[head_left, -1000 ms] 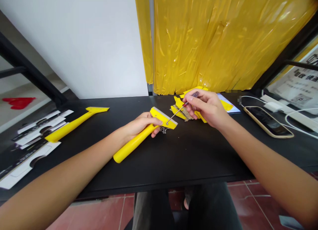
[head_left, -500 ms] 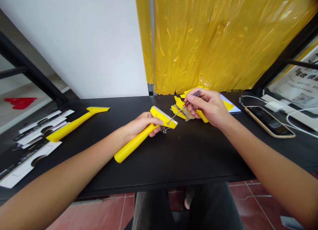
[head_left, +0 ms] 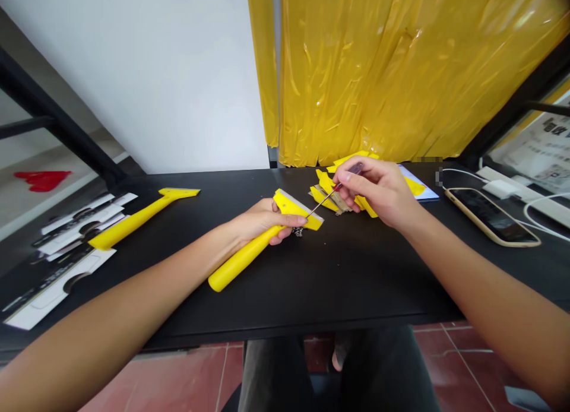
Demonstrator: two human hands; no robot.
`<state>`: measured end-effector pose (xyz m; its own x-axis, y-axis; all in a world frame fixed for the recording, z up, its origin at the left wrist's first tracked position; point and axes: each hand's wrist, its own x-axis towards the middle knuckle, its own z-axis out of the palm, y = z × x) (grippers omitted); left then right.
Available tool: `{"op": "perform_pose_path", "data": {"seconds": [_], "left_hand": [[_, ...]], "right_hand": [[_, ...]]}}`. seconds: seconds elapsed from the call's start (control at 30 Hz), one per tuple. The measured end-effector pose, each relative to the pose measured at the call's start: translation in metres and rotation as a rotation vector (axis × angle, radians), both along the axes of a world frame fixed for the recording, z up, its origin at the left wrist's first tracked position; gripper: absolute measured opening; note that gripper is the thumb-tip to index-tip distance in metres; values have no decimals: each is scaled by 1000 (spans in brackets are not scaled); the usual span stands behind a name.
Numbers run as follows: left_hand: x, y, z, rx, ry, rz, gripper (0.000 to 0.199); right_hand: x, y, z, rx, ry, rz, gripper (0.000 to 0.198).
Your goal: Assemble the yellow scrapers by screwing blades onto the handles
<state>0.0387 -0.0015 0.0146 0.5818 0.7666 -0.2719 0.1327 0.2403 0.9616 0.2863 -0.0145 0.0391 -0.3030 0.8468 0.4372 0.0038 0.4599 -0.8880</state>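
My left hand is closed round the neck of a yellow scraper, its handle slanting down to the left. A metal blade edge runs along the scraper's head. Between the fingers of my right hand is a screwdriver with a dark translucent handle. The tip meets the scraper head beside my left thumb, which partly hides the spot. Small metal screws lie in a heap just under the head. Behind my right hand is a pile of yellow scraper heads, partly covered by it.
Another yellow scraper rests at the left on flat white and black card sleeves. On the right are a phone, a white power strip and cables. Yellow plastic sheeting hangs behind the black table.
My left thumb has slid along the scraper head to the screwdriver's tip. The whole view has shifted slightly. Both hands keep their holds.
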Motion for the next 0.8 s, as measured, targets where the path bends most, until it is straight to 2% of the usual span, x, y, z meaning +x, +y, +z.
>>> {"op": "perform_pose_path", "data": {"seconds": [0.37, 0.8], "left_hand": [[-1, 1, -2, -5, -19, 2, 29], [0, 1, -3, -9, -31, 27, 27]], "right_hand": [[3, 5, 2, -18, 78, 5, 21], [1, 2, 1, -15, -3, 2, 25]]}}
